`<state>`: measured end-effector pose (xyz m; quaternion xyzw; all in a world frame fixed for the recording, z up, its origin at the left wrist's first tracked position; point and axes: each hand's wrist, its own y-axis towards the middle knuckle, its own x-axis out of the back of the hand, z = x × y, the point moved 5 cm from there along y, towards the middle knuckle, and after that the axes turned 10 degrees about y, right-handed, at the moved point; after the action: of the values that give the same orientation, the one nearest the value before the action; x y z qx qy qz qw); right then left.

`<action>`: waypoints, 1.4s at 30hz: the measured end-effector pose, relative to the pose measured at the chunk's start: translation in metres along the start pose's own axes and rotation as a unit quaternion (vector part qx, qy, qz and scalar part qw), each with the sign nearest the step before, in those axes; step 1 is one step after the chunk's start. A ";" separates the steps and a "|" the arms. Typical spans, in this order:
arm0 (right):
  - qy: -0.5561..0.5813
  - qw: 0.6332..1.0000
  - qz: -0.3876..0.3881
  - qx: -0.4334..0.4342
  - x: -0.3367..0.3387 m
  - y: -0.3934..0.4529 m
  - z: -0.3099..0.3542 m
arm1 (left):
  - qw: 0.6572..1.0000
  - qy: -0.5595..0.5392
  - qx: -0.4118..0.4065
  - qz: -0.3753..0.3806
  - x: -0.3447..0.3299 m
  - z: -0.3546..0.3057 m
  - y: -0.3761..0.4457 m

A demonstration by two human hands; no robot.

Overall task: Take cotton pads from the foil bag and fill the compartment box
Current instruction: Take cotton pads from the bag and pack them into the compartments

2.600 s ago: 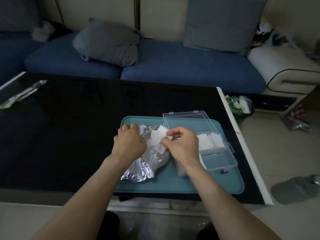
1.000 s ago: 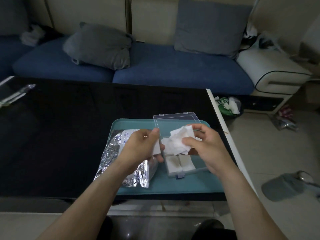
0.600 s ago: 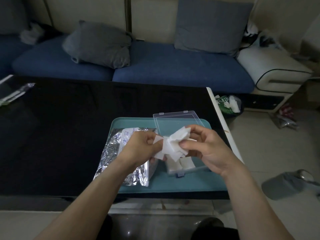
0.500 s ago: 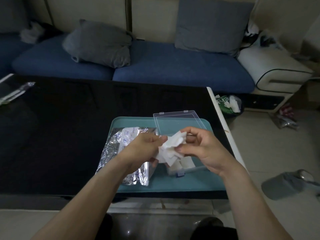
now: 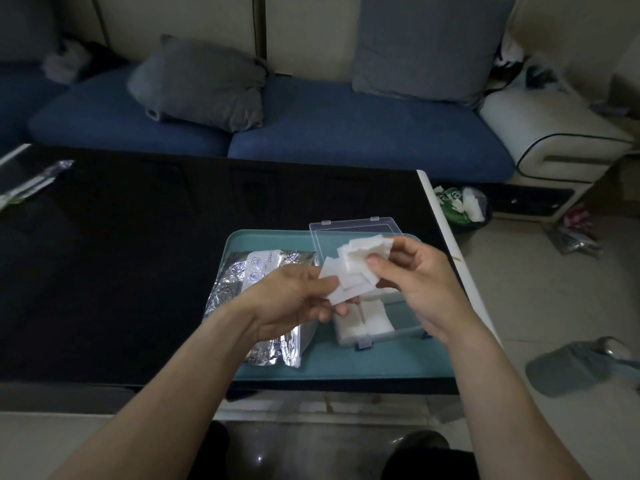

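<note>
Both hands are raised above the teal plastic tray (image 5: 346,370), sharing a loose, fanned bunch of white square cotton pads (image 5: 353,271). The right hand (image 5: 412,282) has its thumb and fingers curled round the upper part of the bunch, thumb pressed on the front; the left hand (image 5: 291,299) pinches the lower left corner of the bunch between thumb and fingertips. What the coming move turns on is that the clear plastic compartment box (image 5: 377,329) lies directly beneath and just nearer the person than the held pads, so the way to it is straight down, not sideways. Its open lid (image 5: 356,230) stands behind the hands, on the far side. Two near compartments already hold neat white stacks, side by side; the rest of the box is hidden under the right hand and wrist, so I cannot tell which compartment is free. The bunch is splayed unevenly, with corners pointing several ways, and to my eye it would need squaring into a stack before it fits a compartment. The right hand sits over the box and seems the nearer for lowering them in. The crinkled silver foil bag (image 5: 242,289) lies flat on the tray's left part, under the left wrist, on the dark glossy surface (image 5: 138,254).
</note>
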<state>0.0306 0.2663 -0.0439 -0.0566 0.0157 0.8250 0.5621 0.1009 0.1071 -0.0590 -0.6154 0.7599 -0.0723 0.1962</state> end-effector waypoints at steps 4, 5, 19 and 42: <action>0.085 0.995 -0.053 -0.013 0.007 -0.001 0.004 | 0.991 0.039 -0.028 -0.125 0.011 0.003 0.005; 0.108 0.992 -0.062 -0.019 0.009 0.000 0.004 | 0.986 0.045 -0.043 -0.154 0.014 0.003 0.006; -0.045 0.998 0.022 -0.046 0.008 0.004 -0.005 | 0.998 0.054 0.013 -0.027 -0.007 0.008 0.003; -0.282 0.955 0.056 0.067 -0.009 -0.003 -0.003 | 0.997 -0.063 0.027 0.046 -0.018 0.010 0.010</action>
<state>0.0367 0.2593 -0.0457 0.2170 -0.0853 0.8345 0.4993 0.0991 0.1280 -0.0679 -0.5773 0.7717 -0.0446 0.2631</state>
